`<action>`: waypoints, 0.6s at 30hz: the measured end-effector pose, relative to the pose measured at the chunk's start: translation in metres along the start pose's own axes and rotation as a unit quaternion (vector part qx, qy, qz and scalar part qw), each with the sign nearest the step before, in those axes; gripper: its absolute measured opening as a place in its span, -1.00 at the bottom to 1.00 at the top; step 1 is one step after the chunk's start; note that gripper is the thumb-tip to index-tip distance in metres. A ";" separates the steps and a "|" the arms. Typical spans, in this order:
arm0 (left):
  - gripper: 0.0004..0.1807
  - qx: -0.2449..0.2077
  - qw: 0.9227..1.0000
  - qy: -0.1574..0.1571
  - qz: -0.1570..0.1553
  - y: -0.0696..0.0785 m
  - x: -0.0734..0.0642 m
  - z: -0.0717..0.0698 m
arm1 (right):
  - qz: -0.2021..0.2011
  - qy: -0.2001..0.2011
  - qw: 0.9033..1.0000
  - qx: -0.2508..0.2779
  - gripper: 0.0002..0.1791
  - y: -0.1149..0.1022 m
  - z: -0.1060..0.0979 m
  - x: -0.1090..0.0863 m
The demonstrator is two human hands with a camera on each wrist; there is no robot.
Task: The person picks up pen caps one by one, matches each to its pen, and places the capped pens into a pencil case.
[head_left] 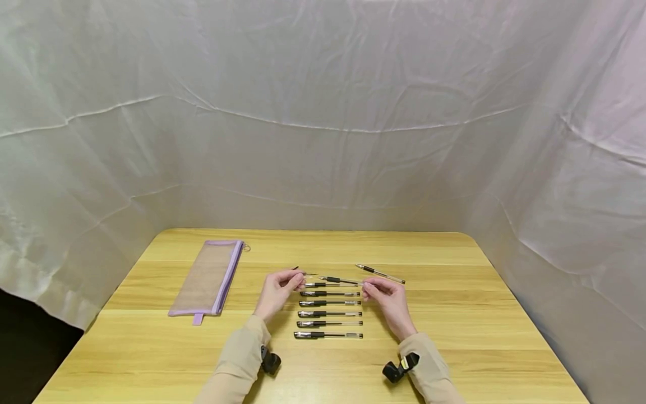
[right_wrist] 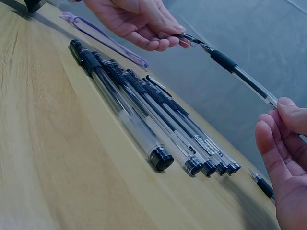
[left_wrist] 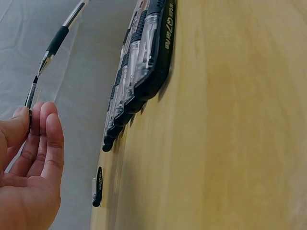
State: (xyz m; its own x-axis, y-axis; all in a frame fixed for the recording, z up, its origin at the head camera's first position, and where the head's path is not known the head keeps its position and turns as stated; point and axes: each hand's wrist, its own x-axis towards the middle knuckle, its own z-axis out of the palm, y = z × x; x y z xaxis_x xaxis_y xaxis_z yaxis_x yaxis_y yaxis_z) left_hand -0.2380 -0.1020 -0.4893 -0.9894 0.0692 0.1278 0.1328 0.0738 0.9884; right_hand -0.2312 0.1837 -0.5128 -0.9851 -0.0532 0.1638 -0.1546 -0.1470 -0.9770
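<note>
In the head view my left hand (head_left: 276,290) pinches a slim cap (left_wrist: 32,91), clear and black, between thumb and fingertips. My right hand (head_left: 388,300) grips the clear rear end of an uncapped gel pen (right_wrist: 224,60), which has a black rubber grip and a silver tip. The pen's tip points left at the cap's mouth, close in line with it. Both are held up above the table. Below them several capped gel pens (head_left: 330,324) lie in a neat column, caps to the left.
Another uncapped gel pen (head_left: 381,274) lies slanted behind my right hand. A loose cap (left_wrist: 99,187) rests on the table beyond the column. To the left lies a mesh zip pouch (head_left: 204,278) with purple edging. Grey fabric (head_left: 323,157) hangs behind the wooden table (head_left: 479,348).
</note>
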 end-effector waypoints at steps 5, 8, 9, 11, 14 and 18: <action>-0.73 0.003 1.000 -0.016 0.010 -0.001 0.001 0.000 | 0.004 0.002 1.000 -0.007 -0.60 -0.002 0.002 0.000; -0.74 0.005 1.000 -0.021 0.012 -0.001 0.001 0.000 | 0.005 0.002 1.000 -0.009 -0.61 -0.002 0.003 -0.001; -0.74 0.006 1.000 -0.023 0.011 -0.001 0.001 0.000 | 0.005 0.002 1.000 -0.010 -0.61 -0.002 0.003 -0.001; -0.74 0.005 1.000 -0.024 0.010 -0.002 0.001 0.000 | 0.004 0.001 1.000 -0.011 -0.61 -0.001 0.004 -0.001; -0.73 0.004 1.000 -0.029 0.009 -0.002 0.001 0.000 | 0.005 0.002 1.000 -0.014 -0.62 -0.001 0.004 0.000; -0.72 0.005 0.999 -0.038 0.011 -0.003 0.001 0.000 | 0.010 0.004 1.000 -0.013 -0.63 0.000 0.004 0.000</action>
State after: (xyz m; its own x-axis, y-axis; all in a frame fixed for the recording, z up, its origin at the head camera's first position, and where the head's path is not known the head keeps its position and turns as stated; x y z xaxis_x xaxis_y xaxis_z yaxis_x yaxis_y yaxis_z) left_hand -0.2390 -0.1026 -0.4918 -0.9789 0.1464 0.1427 0.1557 0.0819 0.9844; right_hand -0.2310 0.1795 -0.5123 -0.9886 -0.0487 0.1425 -0.1359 -0.1194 -0.9835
